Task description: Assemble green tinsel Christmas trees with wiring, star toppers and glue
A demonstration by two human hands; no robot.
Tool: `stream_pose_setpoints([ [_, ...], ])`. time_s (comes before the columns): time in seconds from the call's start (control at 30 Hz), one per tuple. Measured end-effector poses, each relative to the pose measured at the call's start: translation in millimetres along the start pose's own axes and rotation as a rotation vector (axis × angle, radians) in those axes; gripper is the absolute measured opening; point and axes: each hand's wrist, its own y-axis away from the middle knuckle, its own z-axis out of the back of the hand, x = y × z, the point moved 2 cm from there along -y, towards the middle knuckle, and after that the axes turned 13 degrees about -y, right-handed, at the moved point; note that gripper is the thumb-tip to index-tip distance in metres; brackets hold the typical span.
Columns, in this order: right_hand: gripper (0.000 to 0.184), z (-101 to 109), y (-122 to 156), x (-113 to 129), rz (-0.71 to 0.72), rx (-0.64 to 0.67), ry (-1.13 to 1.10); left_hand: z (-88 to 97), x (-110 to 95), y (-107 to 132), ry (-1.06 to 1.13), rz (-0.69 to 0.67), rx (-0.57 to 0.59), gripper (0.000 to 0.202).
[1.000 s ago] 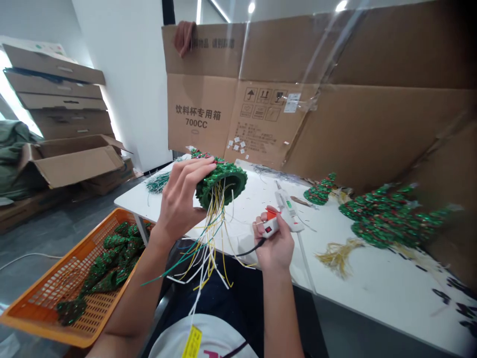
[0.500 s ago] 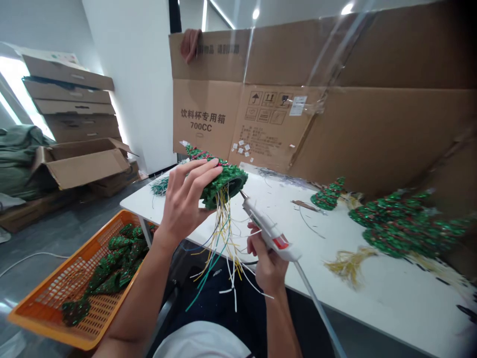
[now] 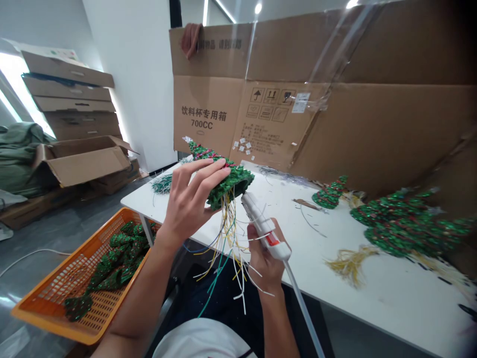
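My left hand [image 3: 194, 199] is wrapped round a small green tinsel Christmas tree [image 3: 235, 180], tilted so its hollow base faces right and down. Yellow, white, green and blue wires [image 3: 228, 223] dangle out of that base. In my right hand [image 3: 266, 263] is a white hot glue gun [image 3: 263, 223] with a glue stick trailing from its back end. The gun's nozzle points up at the rim of the base; whether its tip touches is hidden. Some white wires cross in front of the gun and my right fingers.
An orange basket [image 3: 33, 308] of more green tinsel trees stands at the lower left. On the white table [image 3: 372, 308] are finished-looking trees [image 3: 410, 219], a bundle of yellow wires [image 3: 346, 266] and green tinsel strands [image 3: 162, 184]. Cardboard [image 3: 395, 129] walls the back.
The tree in my left hand has shifted slightly right. The glue gun has tipped steeper, its nozzle now further in against the base, with its rear end moved left.
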Motion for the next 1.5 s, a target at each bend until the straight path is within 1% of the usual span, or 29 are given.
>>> stream_pose_setpoints([
  [0.17,0.015,-0.8,0.2,3.6,0.007,-0.034,-0.014,-0.1,-0.8,-0.2,-0.005,-0.002,0.001,0.061],
  [0.37,0.014,-2.0,0.6,3.2,0.007,-0.028,-0.006,0.0,-0.9,-0.1,-0.007,-0.008,0.005,0.058],
  [0.6,0.017,-2.7,1.8,3.0,0.000,-0.034,0.000,0.0,-0.7,1.0,-0.001,-0.011,0.013,0.063],
  [0.93,0.018,-2.5,5.8,-3.6,-0.029,-0.048,-0.004,0.2,-0.5,0.7,-0.001,-0.016,0.012,0.059],
  [1.2,0.019,-2.1,2.9,0.9,0.011,-0.044,0.023,0.5,-0.3,-0.2,-0.009,0.001,0.019,0.067],
  [1.5,0.023,-3.4,2.4,6.3,0.006,-0.048,0.031,0.6,0.1,-0.9,-0.010,0.001,0.019,0.065],
])
